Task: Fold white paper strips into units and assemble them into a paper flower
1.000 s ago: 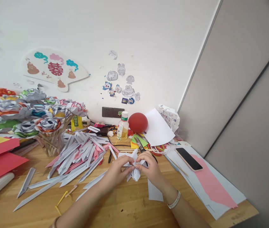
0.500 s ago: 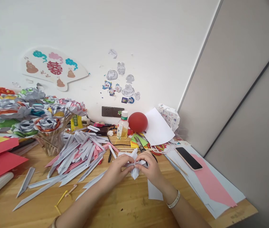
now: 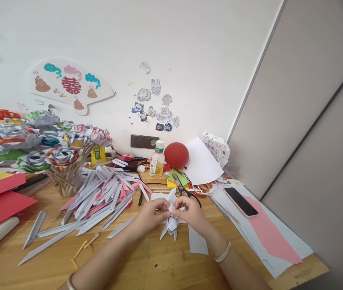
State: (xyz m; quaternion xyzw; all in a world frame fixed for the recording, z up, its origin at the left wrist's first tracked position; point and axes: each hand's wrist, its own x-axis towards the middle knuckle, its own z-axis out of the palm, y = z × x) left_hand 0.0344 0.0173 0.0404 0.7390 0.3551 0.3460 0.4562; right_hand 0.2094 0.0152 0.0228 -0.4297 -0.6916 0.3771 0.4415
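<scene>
A folded white paper flower [image 3: 171, 225] with pointed petals is between my two hands, above the wooden table. My left hand [image 3: 153, 211] pinches it from the left, thumb and forefinger at its centre. From the right, my right hand [image 3: 189, 211] pinches the same centre, its fingertips close to the left ones. Part of the flower is hidden behind the fingers. Just beyond my right hand lie black-handled scissors [image 3: 183, 187]. A white paper strip [image 3: 197, 241] is on the table below my right wrist.
Folded paper strips [image 3: 104, 193] are heaped to the left, near a cup of paper flowers [image 3: 65, 181]. Behind stand a bottle [image 3: 157, 161] and a red balloon [image 3: 176, 155]. A phone [image 3: 240, 201] rests on paper sheets at right. Red paper [image 3: 5, 211] lies far left.
The paper flower has turned in my fingers, and more of its pointed petals now show below my hands. Both hands keep their pinch, and the view has shifted slightly.
</scene>
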